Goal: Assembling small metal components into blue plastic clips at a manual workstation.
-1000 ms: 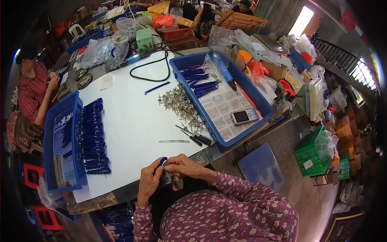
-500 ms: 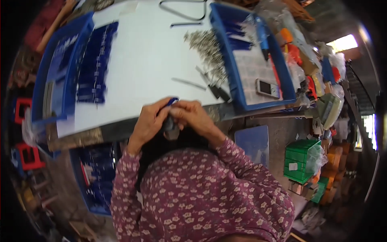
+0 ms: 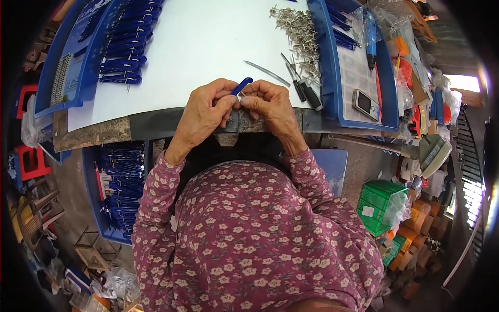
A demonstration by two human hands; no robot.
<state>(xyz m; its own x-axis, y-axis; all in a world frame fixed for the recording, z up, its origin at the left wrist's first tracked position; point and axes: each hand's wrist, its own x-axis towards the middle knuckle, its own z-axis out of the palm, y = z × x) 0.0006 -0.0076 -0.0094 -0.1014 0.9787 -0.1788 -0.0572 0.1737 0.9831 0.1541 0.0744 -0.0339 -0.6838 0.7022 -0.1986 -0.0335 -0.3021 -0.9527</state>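
Observation:
Above the table's near edge, my left hand (image 3: 205,110) is closed around a slim blue plastic handle (image 3: 242,85), whose rounded end sticks out past the fingers. My right hand (image 3: 274,105) meets it there, thumb and forefinger pinched on a small silvery metal pin (image 3: 240,95) at the handle's side; the fingers cover most of it. A heap of small metal pins (image 3: 301,39) lies on the white tabletop beyond my right hand. Closer in are tweezers (image 3: 267,73) and dark-handled screwdrivers (image 3: 310,94). Similar blue handles (image 3: 125,52) with metal pins lie in a long row at the left.
A blue tray (image 3: 338,117) at the right holds blue pieces, a blue power screwdriver (image 3: 371,41) and a small phone-like device (image 3: 366,105). Another blue tray (image 3: 88,86) stands at the left. Below the table are a blue crate (image 3: 89,177) of handles and a green basket (image 3: 370,200).
The view has shifted, so the table sits higher and to the right in part. Both hands remain together at the blue handle, which now shows more clearly between them.

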